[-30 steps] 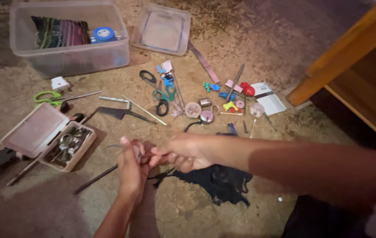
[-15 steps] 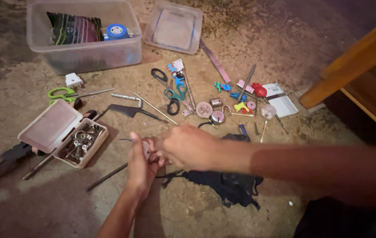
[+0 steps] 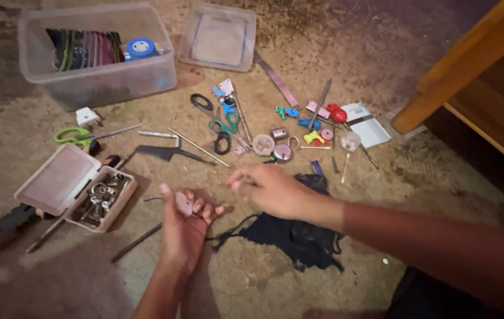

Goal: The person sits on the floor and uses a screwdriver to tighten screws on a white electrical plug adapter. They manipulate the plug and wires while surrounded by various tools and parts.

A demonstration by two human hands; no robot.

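Possibly the small pale piece [image 3: 183, 204] cradled in the left hand [image 3: 185, 227]'s loosely curled fingers slips into the floor clutter, since the right hand [image 3: 272, 189]'s pinched fingertips grip nothing visible.

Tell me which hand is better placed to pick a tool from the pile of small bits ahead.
Probably the right hand: it hovers free, fingers pinched, close to the small bits. The left hand sits nearer the body, palm up, cupping a small pale piece.
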